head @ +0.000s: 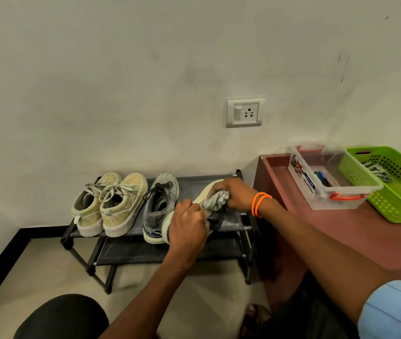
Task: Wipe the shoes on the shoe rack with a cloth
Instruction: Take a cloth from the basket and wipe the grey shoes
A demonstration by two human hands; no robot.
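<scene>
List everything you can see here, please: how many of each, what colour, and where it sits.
beige sneakers: 2, top shelf, left
grey sneaker: 1, top shelf, middle
tilted shoe: 1, pale sole showing, under both hands
cloth: 1, grey, bunched against that shoe
shoe rack: 1, black, by the wall
wall socket: 1, grey, above the rack
table: 1, reddish brown, right of the rack
clear box: 1, red handles, on the table
basket: 1, green, beside the box
left hand: grips the shoe's heel end
right hand: orange bands at wrist, holds the cloth
</scene>
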